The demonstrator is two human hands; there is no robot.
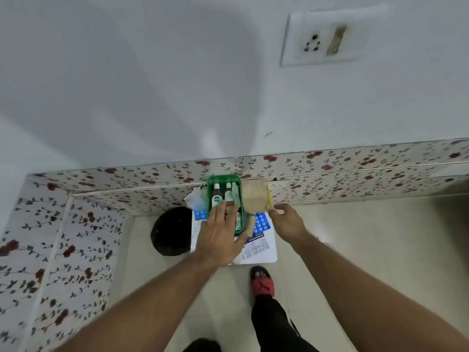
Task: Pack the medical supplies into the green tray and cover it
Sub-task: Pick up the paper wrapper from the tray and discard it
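Green tray [210, 196] sits on the floor [355, 237], far end against the floral skirting [142, 184], resting on a white sheet [269, 252]. Inside: two white-capped bottles [217, 194] side by side, lengthwise, plus a pale green item [235, 191] along the right wall. Near end of tray hidden by the left hand [218, 240].

Left hand: flat, fingers spread wide, palm down over the tray's near half, gripping nothing visible. Fingertips reach the bottles; contact unclear.

Right hand [286, 222]: pinched on the near corner of a tan flat panel with a yellow edge [255, 196], which is just right of the tray and touching its rim.

Blue blister pack [261, 224] and printed leaflet [256, 243] lie on the sheet under the panel's near end. More blue packs [200, 214] left of tray. Black round object [171, 231] further left. Red sandal [262, 282] below.
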